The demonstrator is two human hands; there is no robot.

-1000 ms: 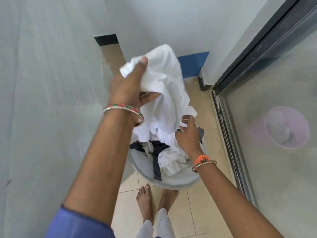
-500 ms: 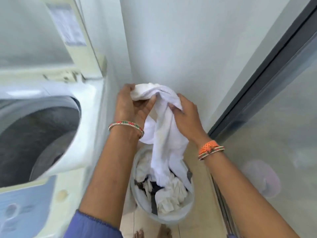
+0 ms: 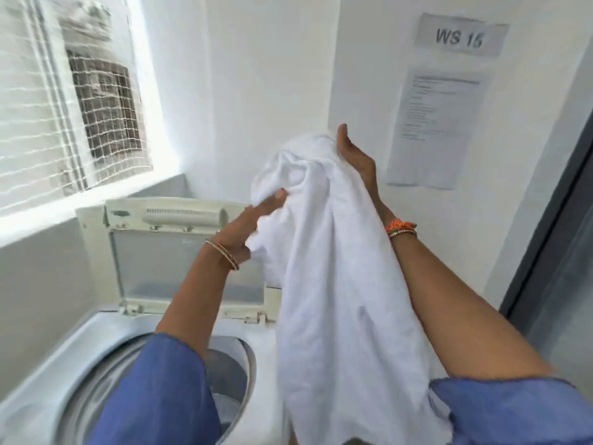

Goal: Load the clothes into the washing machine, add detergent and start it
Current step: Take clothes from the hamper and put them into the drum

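Note:
A white garment [image 3: 333, 284] hangs long in front of me, held up at its top by both hands. My right hand [image 3: 354, 152] grips the upper edge from the right, and my left hand [image 3: 253, 220] pinches the cloth on its left side. Below and to the left stands the top-loading washing machine [image 3: 80, 345] with its drum opening [image 3: 231, 358] partly hidden by my left sleeve. Its lid [image 3: 179, 252] is raised upright against the back wall. The garment's lower part drapes over the machine's right rim.
A window with white netting [image 3: 73, 101] fills the left wall above a sill. A paper notice marked WS 16 [image 3: 449, 97] is taped to the wall on the right. A dark-framed glass door [image 3: 555, 239] runs along the right edge.
I have turned from the laundry basket on the floor up to the machine. The white garment has been lifted out of the basket and now hangs beside the open drum.

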